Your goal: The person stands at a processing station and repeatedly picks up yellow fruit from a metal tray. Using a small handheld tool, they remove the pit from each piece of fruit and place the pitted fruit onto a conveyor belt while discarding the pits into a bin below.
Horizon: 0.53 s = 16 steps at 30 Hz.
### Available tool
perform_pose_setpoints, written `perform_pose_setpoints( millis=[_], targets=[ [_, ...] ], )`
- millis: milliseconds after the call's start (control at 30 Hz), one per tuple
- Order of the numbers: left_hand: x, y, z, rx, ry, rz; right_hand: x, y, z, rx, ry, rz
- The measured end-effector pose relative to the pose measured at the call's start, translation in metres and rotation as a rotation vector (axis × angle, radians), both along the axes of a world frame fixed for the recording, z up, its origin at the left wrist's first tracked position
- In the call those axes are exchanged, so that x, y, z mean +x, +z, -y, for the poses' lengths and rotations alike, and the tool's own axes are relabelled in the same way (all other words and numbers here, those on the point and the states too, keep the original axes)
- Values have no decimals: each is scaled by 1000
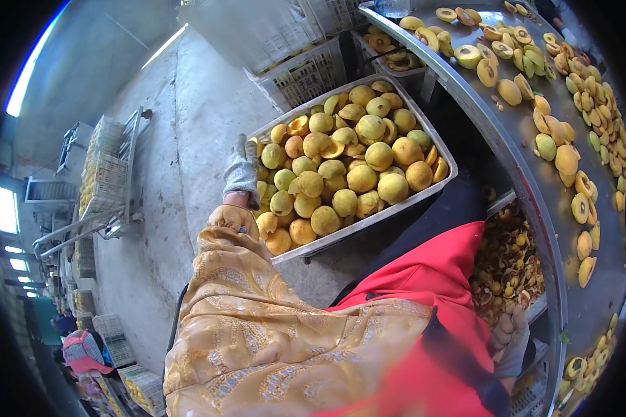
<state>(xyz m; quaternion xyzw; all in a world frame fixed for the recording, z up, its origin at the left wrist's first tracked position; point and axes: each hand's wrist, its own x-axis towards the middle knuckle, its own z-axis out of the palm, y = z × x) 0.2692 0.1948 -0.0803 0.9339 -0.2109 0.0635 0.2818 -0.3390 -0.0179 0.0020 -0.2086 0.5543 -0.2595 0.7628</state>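
Note:
A large pale plastic crate [351,229] full of yellow peaches [368,167], some whole-looking and some halved, stands on the floor before me. My left hand [241,170], in a grey-white glove, is closed at the crate's left rim; its fingers are partly hidden. A patterned tan sleeve covers that arm. At the lower right, my right hand [510,335], also gloved, hangs below the edge of the metal table [494,128], beside a heap of dark pits and scraps [511,260]. Nothing shows clearly in its fingers, which are blurred.
Peach halves [567,160] lie strewn over the curved metal table on the right. Stacked crates [306,76] stand beyond the big crate, and another fruit crate [396,62] is under the table. To the left is a cart with crates [108,174]; a person [83,351] is at the lower left.

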Motion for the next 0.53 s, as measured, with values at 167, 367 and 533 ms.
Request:
perform_pose_setpoints(
  millis=[167, 367, 533],
  targets=[
    [-21, -61, -8, 375, -87, 124, 27, 8, 5, -11, 62, -24],
    [-14, -43, -11, 343, -123, 210, 48, 21, 2, -23, 36, -100],
    [1, -35, -22, 311, -227, -155, 49, 10, 9, -6, 32, -157]
  ],
)
